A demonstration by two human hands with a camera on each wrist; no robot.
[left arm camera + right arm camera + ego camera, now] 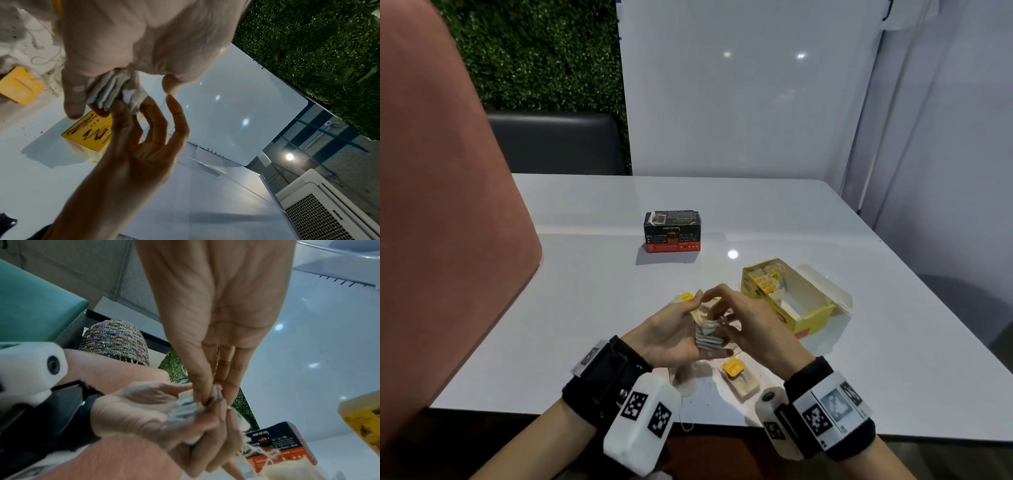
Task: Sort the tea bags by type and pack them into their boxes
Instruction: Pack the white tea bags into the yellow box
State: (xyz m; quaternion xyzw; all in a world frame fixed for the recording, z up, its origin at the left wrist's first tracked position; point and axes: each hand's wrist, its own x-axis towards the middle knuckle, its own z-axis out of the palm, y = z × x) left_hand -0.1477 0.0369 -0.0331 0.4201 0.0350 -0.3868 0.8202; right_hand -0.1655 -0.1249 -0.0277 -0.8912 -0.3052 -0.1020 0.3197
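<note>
While the left hand [671, 334] cups a stack of pale paper tea bags [708, 337] and the right hand [748, 323] pinches its top, the open yellow cardboard box [796, 320] is partly filled; the black-and-red box [672, 231] looks shut; yellow-tagged loose bags [738, 377] remain on the white table [585, 291].

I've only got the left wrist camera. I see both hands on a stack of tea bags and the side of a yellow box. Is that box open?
Observer: Yes. In the head view the yellow box lies open to the right of the stack of tea bags, with yellow-tagged tea bags packed at its far end and the near end unfilled.
Operator: Is there a second box anywhere?
Observer: Yes, a black and red tea box stands farther back on the white table, apart from everything else. Its top looks closed.
</note>
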